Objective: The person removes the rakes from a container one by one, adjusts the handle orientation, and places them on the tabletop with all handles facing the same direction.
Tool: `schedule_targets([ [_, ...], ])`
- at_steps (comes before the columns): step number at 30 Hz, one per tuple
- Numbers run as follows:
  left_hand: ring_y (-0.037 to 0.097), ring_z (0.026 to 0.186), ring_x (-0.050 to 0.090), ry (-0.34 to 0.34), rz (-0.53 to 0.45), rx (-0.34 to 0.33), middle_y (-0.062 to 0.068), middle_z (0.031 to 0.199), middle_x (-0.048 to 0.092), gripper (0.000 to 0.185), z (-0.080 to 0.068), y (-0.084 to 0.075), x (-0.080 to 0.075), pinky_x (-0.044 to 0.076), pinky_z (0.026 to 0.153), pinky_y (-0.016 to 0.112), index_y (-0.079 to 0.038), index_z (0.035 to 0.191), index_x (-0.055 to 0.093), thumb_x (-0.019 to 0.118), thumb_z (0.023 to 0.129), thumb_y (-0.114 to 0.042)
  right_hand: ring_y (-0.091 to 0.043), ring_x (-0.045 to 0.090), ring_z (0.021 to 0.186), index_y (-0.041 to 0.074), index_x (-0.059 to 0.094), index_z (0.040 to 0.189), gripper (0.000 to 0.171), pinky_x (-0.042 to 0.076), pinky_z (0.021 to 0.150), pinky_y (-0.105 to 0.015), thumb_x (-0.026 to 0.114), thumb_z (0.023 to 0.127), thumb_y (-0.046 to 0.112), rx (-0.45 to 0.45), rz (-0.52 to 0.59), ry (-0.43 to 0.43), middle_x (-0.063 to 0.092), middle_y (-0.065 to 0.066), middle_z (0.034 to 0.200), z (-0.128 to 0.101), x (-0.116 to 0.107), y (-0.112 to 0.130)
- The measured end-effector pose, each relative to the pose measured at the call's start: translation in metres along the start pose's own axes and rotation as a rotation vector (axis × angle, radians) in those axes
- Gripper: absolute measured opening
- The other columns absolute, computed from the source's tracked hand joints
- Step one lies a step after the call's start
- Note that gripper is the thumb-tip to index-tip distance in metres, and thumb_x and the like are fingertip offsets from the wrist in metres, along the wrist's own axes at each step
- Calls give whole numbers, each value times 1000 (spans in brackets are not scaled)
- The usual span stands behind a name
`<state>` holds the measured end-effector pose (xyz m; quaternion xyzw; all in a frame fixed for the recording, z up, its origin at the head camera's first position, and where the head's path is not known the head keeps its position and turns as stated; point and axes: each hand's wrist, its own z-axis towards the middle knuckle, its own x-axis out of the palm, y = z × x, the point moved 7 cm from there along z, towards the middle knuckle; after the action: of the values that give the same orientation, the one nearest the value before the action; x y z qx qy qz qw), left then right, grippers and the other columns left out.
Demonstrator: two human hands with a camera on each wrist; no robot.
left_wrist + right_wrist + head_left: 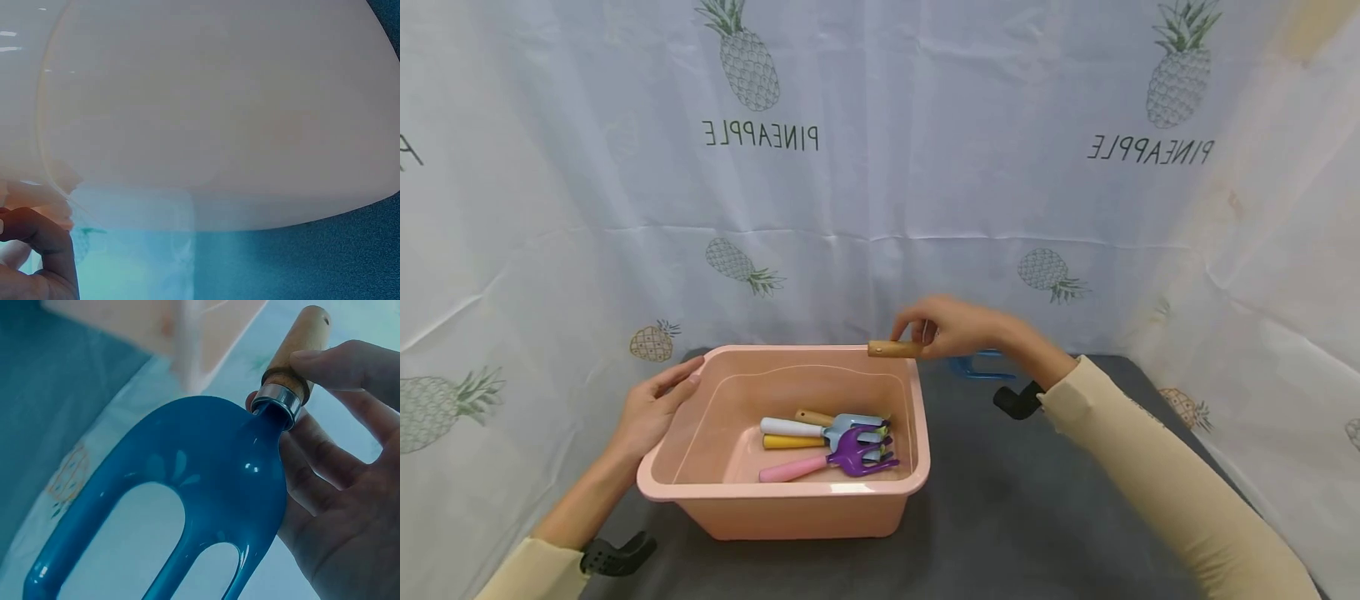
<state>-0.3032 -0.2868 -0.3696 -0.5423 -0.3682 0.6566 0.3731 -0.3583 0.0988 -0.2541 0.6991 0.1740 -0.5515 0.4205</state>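
My right hand (958,325) pinches a blue hand fork (200,437) by its wooden handle (891,349), near the metal collar. The fork is held over the right rear corner of a pink plastic basin (775,492), its tines pointing right, outside the basin. On the basin's left rim rests my left hand (655,408), gripping it with the thumb on top; fingertips are partly hidden. Inside the basin lie a purple hand fork (853,454) with a pink handle, a light blue tool with a white handle (790,427), a yellow handle (793,442) and a wooden handle (814,417).
The basin stands on a dark grey table (1000,500). A pale curtain (880,167) printed with pineapples hangs behind the table and along both sides. Black straps (617,557) are on both wrists.
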Motion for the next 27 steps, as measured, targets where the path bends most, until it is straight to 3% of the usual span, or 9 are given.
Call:
schedule_targets([
  [3, -25, 99, 52, 7, -5, -9, 25, 158, 43, 62, 0, 1, 1, 53, 82, 7, -9, 159, 42, 51, 108, -45, -20, 72, 96, 17, 74, 122, 37, 63, 84, -39, 68, 89, 1, 15, 15, -4, 73, -9, 109, -10, 0, -13],
  [13, -25, 99, 52, 9, -6, -20, 24, 159, 42, 62, 0, 3, 0, 52, 82, 6, -11, 159, 41, 50, 108, -45, -20, 69, 100, 20, 72, 127, 40, 61, 90, -43, 68, 91, 3, 103, 82, -19, 73, -6, 115, -36, 5, -59],
  [22, -22, 101, 56, 12, -30, -40, 17, 157, 47, 63, 2, 4, 0, 55, 83, 9, -14, 159, 42, 53, 107, -47, -23, 71, 101, 16, 71, 128, 39, 62, 87, -44, 67, 93, 1, 150, 74, -10, 73, -12, 115, -43, 17, -99],
  [27, -22, 100, 55, 17, -19, -32, 20, 158, 45, 63, 2, 3, 0, 54, 83, 9, -14, 159, 41, 51, 108, -47, -26, 73, 101, 14, 71, 127, 41, 62, 86, -46, 67, 90, -2, 169, 63, -2, 74, -14, 114, -45, 31, -125],
])
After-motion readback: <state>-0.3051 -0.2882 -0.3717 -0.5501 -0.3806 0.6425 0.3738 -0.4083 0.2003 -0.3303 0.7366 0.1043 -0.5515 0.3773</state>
